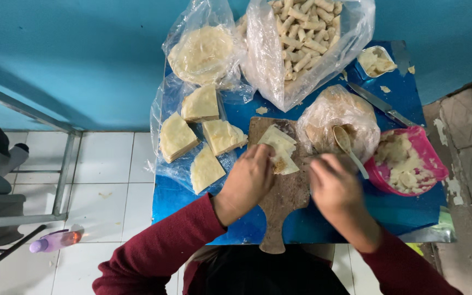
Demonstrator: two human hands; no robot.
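Two hands: both are seen from above over a wooden board (pixel 286 191) on a small blue desk (pixel 400 210).
Left hand (pixel 249 177): it is laid palm down on the board, its fingers curled over the near edge of a pale folded wrapper (pixel 278 148); the wrapper is pressed and gripped at that edge.
Right hand (pixel 331 183): it is closed around the handle of a spoon (pixel 348 147), the bowl of which is pointed away toward a clear bag of filling (pixel 329 117).
Wrapper: it is placed on the far half of the board, just beside the left fingertips, with a dab of brownish filling shown at its lower corner.
Board: it is set in the middle of the desk, its handle pointed toward the person.
Wedge stacks (pixel 206 139): four cut wedges of pale sheets are spread on clear plastic left of the board.
Round sheets (pixel 202 53): a round stack is kept in a clear bag at the far left corner.
Rolls (pixel 301 33): many finished small rolls are heaped in a large clear bag at the far edge.
Pink bowl (pixel 430 158): it is placed right of the spoon and is filled with pale lumps.
Knife (pixel 381 104): it is laid slantwise beyond the pink bowl.
Small tub (pixel 376 60): it is placed at the far right corner.
Floor: a purple bottle (pixel 55 240) is laid on the white tiles to the left.
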